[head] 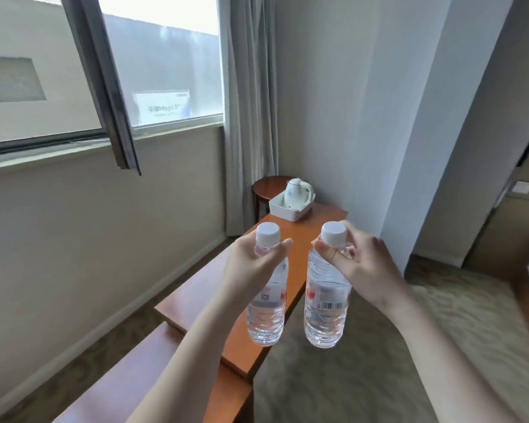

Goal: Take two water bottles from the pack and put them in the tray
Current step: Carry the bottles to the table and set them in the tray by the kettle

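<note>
I hold two clear water bottles with white caps upright in the air over a long wooden table [290, 239]. My left hand [251, 264] grips the neck of the left bottle [266, 312]. My right hand [364, 264] pinches the neck of the right bottle [326, 315], whose barcode label faces me. A white tray [287, 211] sits at the table's far end, well beyond both bottles, with a white kettle [297, 190] standing in it. The bottle pack is out of view.
A round wooden stool [264, 187] stands in the corner behind the tray. A window and grey curtain [248, 102] line the wall on the left. Patterned carpet [379, 346] spreads to the right, and a second wooden surface [141, 377] lies nearer me.
</note>
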